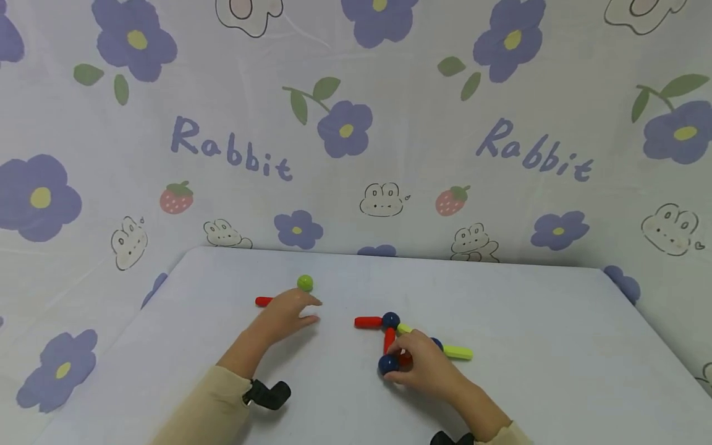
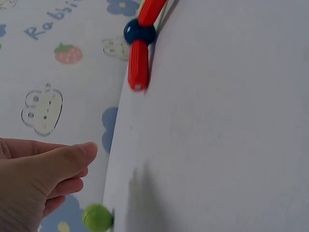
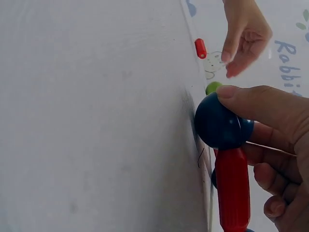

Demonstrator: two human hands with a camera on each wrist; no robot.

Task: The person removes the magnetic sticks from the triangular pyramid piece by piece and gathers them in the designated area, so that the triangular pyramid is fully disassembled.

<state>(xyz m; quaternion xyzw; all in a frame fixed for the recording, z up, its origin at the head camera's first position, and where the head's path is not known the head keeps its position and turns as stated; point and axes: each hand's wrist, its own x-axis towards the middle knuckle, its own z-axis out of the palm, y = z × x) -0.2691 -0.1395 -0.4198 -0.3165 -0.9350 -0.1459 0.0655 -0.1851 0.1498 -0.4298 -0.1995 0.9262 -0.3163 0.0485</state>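
Note:
My right hand pinches a dark blue ball between thumb and fingers. From that ball runs a red rod, part of a joined figure lying on the table. Another blue ball in it bears a red rod pointing left and a yellow-green rod. A further blue ball, partly behind my right hand, has a yellow-green rod reaching right. With nothing in its fingers, my left hand hovers left of the figure. Near it are a green ball and a loose red rod, partly covered.
The white table ends at the back against a patterned cloth with flowers and rabbits. A dark device is strapped at my left wrist, another at my right.

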